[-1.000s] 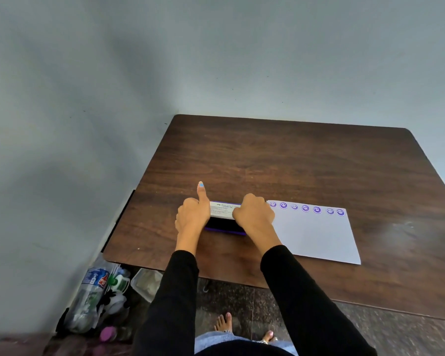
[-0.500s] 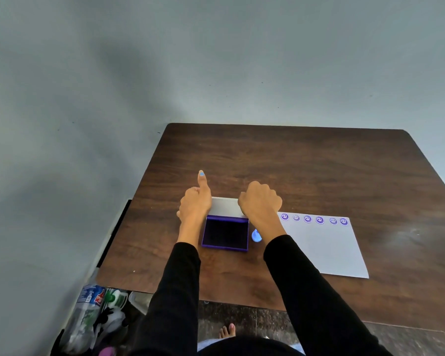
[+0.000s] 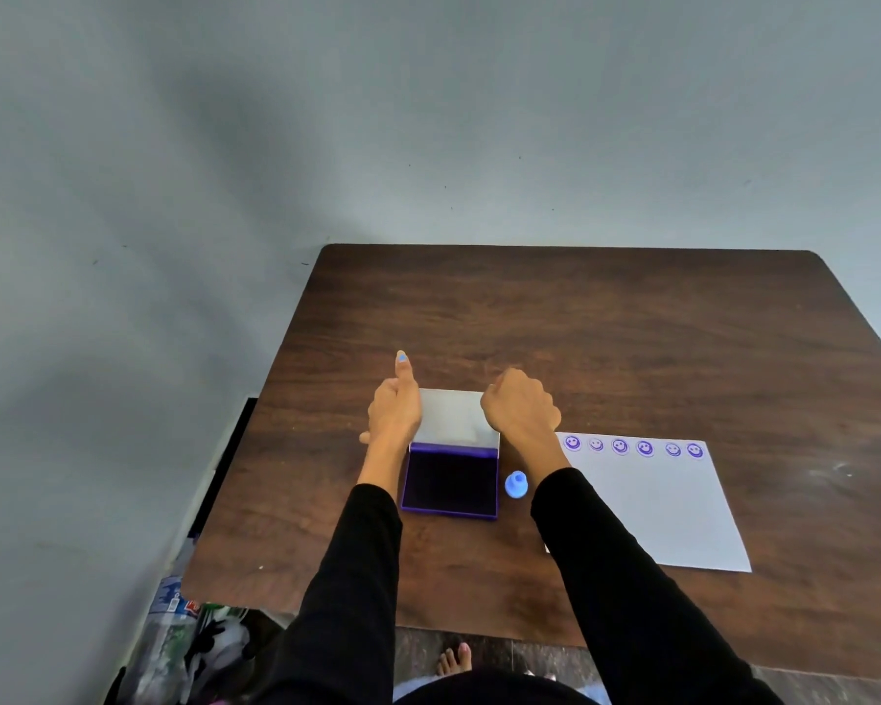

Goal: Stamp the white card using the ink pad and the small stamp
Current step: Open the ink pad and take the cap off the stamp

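The purple ink pad (image 3: 451,483) lies open on the brown table (image 3: 606,348), its dark pad facing up and its silver lid (image 3: 451,417) folded back flat. My left hand (image 3: 395,407) holds the lid's left edge, thumb pointing up. My right hand (image 3: 520,404) grips the lid's right edge with curled fingers. The small blue stamp (image 3: 516,484) stands on the table just right of the ink pad, beside my right forearm. The white card (image 3: 672,506) lies further right, with a row of several purple smiley prints along its far edge.
The table's left edge runs close to a grey wall (image 3: 123,297). Plastic bottles and clutter (image 3: 174,633) sit on the floor below the table's near left corner. A bare foot (image 3: 453,658) shows under the near edge.
The ink pad's lid has swung from nearly shut to fully open and flat. Both hands moved away from me with the lid. The blue stamp came into view beside the pad.
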The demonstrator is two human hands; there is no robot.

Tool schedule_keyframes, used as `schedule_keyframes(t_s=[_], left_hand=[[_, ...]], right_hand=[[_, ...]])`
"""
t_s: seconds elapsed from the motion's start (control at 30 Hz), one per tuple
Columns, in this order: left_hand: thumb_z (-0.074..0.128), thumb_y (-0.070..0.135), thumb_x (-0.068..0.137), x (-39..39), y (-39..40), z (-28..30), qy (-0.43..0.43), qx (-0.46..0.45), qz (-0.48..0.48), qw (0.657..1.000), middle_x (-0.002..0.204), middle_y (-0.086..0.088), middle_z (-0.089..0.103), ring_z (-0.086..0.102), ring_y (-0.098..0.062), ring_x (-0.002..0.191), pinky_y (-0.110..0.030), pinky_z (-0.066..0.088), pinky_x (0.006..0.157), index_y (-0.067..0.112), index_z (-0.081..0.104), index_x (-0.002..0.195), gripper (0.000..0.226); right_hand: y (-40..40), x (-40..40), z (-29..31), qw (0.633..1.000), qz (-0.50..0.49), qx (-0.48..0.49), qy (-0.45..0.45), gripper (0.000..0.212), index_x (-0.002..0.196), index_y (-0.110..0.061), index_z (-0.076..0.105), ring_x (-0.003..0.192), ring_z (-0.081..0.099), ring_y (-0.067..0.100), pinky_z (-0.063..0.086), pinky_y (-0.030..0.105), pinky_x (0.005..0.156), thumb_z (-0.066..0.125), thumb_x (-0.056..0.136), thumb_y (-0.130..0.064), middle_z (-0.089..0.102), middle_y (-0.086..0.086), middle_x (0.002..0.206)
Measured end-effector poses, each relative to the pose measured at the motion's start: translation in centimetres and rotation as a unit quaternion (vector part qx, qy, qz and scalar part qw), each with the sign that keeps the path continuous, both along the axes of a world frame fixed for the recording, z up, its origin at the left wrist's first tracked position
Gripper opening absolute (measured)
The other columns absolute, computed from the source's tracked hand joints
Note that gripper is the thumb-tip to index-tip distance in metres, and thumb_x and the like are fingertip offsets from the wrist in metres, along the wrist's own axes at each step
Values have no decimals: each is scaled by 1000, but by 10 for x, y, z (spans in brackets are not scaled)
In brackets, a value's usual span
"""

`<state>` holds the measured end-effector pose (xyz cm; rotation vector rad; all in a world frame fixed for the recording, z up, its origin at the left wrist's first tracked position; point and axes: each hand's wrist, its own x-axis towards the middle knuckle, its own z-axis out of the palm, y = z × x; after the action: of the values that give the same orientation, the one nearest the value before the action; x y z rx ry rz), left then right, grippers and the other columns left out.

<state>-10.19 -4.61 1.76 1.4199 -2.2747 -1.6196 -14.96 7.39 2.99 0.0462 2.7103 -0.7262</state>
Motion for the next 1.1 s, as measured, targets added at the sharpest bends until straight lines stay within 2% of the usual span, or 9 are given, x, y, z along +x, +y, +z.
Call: schedule_keyframes(t_s=[0.13,0.2,0.3,0.37,0.47,0.6,0.7,0.87,1.1], left_hand=[[17,62,94,1,1,1,0,18,3,1000,115,-9,60,53,-28,115,-54,28,111,20,49,86,54],[18,60,95,3,3,4,6,15,5,1000,111,-8,60,52,-28,114,-54,28,111,24,44,75,49],[21,57,96,6,7,7,28,2,0,1000,102,-5,59,54,-26,111,-54,30,110,22,46,76,47],[25,54,97,9,11,8,50,-9,-5,999,100,-4,60,56,-24,106,-52,35,107,17,53,84,48],[32,49,98,17,20,6,80,-27,-14,996,114,-9,63,56,-23,109,-46,42,102,7,59,110,51],[43,36,98,31,36,-2,100,-56,-46,992,114,-8,64,55,-20,107,-30,42,86,9,61,111,35],[48,22,96,39,46,-8,74,-85,-79,990,122,-9,62,54,-24,114,-33,44,94,11,59,118,27],[51,1,87,53,59,-13,57,-99,-139,984,123,-12,63,58,-24,113,-31,43,98,8,58,121,36],[65,2,80,66,72,-11,30,-128,-190,973,127,-8,61,54,-23,120,-32,43,99,10,56,126,47]], right_hand=[[1,1,-5,1000,7,-6,-14,23,108,-11,55,104,56,35,37,35,74,44,90,-20,60,14,119],[4,1,-5,1000,7,-13,-9,24,108,-11,55,104,56,35,38,35,74,43,89,-18,60,15,118],[10,0,1,999,4,-37,13,26,111,-14,56,104,57,36,42,37,77,44,89,-21,61,14,118],[16,1,5,998,11,-51,25,28,114,-15,58,104,58,35,41,35,76,46,89,-22,62,13,117],[29,6,9,997,21,-63,28,31,117,-18,57,108,57,35,41,34,79,51,87,-24,61,13,121],[44,21,6,996,47,-75,5,32,114,-18,60,108,58,32,46,36,88,60,83,-21,63,11,120],[51,33,1,995,66,-70,-26,35,108,-17,62,104,60,30,49,35,85,71,74,-18,65,11,114],[60,49,-10,993,98,-56,-46,38,101,-14,64,102,60,32,48,34,80,75,65,-8,65,13,111],[67,64,-25,994,102,-48,-4,22,96,-10,69,97,62,32,48,31,77,68,74,-7,68,15,106]])
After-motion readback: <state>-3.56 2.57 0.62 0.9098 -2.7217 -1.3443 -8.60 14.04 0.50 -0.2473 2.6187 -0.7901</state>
